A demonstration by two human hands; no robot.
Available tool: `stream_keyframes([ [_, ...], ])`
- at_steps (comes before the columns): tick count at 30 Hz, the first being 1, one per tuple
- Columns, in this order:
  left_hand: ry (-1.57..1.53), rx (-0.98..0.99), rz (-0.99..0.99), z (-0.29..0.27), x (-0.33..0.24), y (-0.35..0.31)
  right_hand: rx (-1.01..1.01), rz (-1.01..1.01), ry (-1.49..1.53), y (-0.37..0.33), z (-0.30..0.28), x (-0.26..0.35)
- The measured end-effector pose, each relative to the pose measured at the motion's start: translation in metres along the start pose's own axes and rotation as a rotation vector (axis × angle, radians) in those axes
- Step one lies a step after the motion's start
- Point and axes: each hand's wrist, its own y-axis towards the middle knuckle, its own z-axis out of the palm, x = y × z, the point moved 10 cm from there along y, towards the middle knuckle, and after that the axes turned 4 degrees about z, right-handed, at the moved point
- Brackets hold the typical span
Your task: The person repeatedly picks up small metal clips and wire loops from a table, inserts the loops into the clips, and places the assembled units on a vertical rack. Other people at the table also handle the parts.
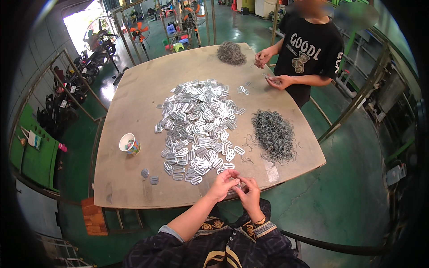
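My left hand (pixel 222 185) and my right hand (pixel 250 193) meet at the table's near edge, fingertips pinched together. Between them is a small metal piece, mostly covered by the fingers, so its exact kind is unclear. Just beyond my hands spreads a big heap of silvery slotted metal buckles (pixel 196 120), flat and rounded, with its nearest buckles close to my left hand. To the right lies a dark tangled pile of small bent metal hooks (pixel 273 135), some scattered loose beside it.
A paper cup (pixel 129 144) with small items inside stands at the left, near two separate dark grey buckles (pixel 154 180). A second wiry pile (pixel 231 53) lies at the far edge of the table (pixel 129 98). At the far right a person (pixel 308 53) handles small metal pieces.
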Motion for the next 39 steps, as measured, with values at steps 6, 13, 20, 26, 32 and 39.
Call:
stream_keyframes([
  [6,0.142,-0.207,0.108,-0.023,0.001,0.008,-0.03,0.094,0.088,0.002,0.003,-0.028],
  [13,0.2,-0.265,0.162,-0.018,-0.015,0.007,0.164,0.459,0.516,-0.007,0.026,-0.064],
  [20,0.393,-0.169,0.25,0.004,-0.009,0.009,-0.073,0.463,0.535,-0.008,-0.004,-0.078],
  [26,0.93,-0.125,0.377,0.012,-0.047,0.035,-0.349,0.327,0.33,0.0,-0.075,-0.086],
  [32,1.291,0.026,0.555,0.035,-0.066,0.085,-0.367,0.415,0.476,-0.012,-0.097,-0.087],
  [39,1.805,0.256,0.516,0.065,-0.02,0.094,-0.215,0.499,0.565,-0.021,-0.084,-0.079],
])
